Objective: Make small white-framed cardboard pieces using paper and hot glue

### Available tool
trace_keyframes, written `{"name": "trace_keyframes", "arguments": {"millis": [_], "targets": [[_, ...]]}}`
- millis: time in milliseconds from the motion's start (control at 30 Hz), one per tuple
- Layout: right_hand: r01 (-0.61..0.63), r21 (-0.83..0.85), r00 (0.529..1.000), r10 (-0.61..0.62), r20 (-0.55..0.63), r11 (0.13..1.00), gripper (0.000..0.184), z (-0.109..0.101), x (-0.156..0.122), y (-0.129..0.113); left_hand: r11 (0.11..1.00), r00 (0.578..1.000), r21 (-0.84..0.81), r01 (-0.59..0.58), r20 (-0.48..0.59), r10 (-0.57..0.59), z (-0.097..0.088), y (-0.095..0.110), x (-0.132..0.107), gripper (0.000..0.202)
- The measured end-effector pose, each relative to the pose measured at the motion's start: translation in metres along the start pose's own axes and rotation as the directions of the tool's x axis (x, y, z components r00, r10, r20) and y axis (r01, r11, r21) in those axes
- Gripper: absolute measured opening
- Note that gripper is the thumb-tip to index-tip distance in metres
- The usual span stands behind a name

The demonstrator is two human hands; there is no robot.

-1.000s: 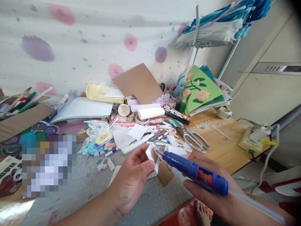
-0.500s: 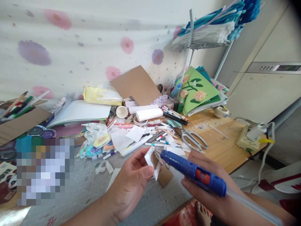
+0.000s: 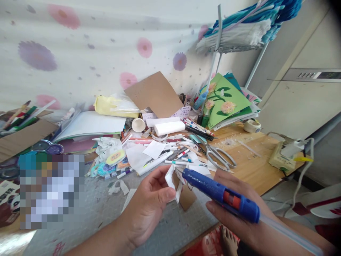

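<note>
A small folded piece of white paper and brown cardboard (image 3: 170, 176) is pinched between the thumb and fingers of my left hand (image 3: 153, 202). My right hand (image 3: 237, 199) is wrapped around a blue hot glue gun (image 3: 221, 193), with a long clear glue stick (image 3: 290, 234) coming out of its back end. The gun's nozzle points left at the inside edge of the folded piece; whether the two touch I cannot tell. Below the folded piece a small brown cardboard square (image 3: 187, 199) lies on the grey mat (image 3: 106, 227).
Several markers and paper scraps are heaped behind my hands, with grey-handled scissors (image 3: 220, 158) at their right. A white roll (image 3: 169, 128) and a large cardboard sheet (image 3: 154, 94) lie farther back. On the right are a power strip (image 3: 279, 158) and a tape roll (image 3: 252, 126).
Both hands hold nearly the same pose, the glue gun still at the folded piece. The whole view has shifted slightly.
</note>
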State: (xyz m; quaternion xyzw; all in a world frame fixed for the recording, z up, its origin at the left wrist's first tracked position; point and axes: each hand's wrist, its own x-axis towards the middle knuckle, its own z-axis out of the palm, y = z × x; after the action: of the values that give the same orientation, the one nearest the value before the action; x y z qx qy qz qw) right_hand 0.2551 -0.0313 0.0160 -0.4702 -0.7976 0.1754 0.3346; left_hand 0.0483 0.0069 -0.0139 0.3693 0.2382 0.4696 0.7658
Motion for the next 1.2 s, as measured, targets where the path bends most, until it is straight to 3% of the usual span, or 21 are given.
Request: {"name": "trace_keyframes", "arguments": {"millis": [167,367,500,700,1000,1200], "targets": [[0.011,-0.041,0.999,-0.013,-0.043,0.999,0.008,0.0,-0.005,0.001,0.999,0.997,0.01,-0.042,-0.061,0.042,0.002,0.001,-0.001,0.04],[-0.006,-0.06,1.0,0.007,0.014,0.998,0.005,-0.004,-0.007,0.001,0.999,0.991,0.026,-0.044,-0.127,0.047,0.004,0.002,-0.001,0.045],[-0.024,-0.014,1.0,0.024,-0.014,1.0,0.005,-0.004,-0.009,0.0,0.999,0.99,0.013,-0.052,-0.129,0.053,0.003,0.003,0.0,0.042],[-0.037,0.017,0.998,0.036,0.053,0.999,0.003,-0.007,-0.006,-0.002,0.997,0.988,0.024,-0.072,-0.134,0.075,0.001,0.003,0.001,0.043],[-0.029,0.075,0.999,0.031,-0.021,0.997,0.012,-0.005,-0.011,-0.005,0.995,0.986,0.062,-0.08,-0.14,0.088,-0.001,0.005,0.002,0.046],[-0.067,0.084,0.997,0.069,-0.015,0.994,0.029,-0.011,-0.012,0.0,0.996,0.987,-0.013,-0.085,-0.138,0.082,0.0,0.007,0.003,0.044]]}}
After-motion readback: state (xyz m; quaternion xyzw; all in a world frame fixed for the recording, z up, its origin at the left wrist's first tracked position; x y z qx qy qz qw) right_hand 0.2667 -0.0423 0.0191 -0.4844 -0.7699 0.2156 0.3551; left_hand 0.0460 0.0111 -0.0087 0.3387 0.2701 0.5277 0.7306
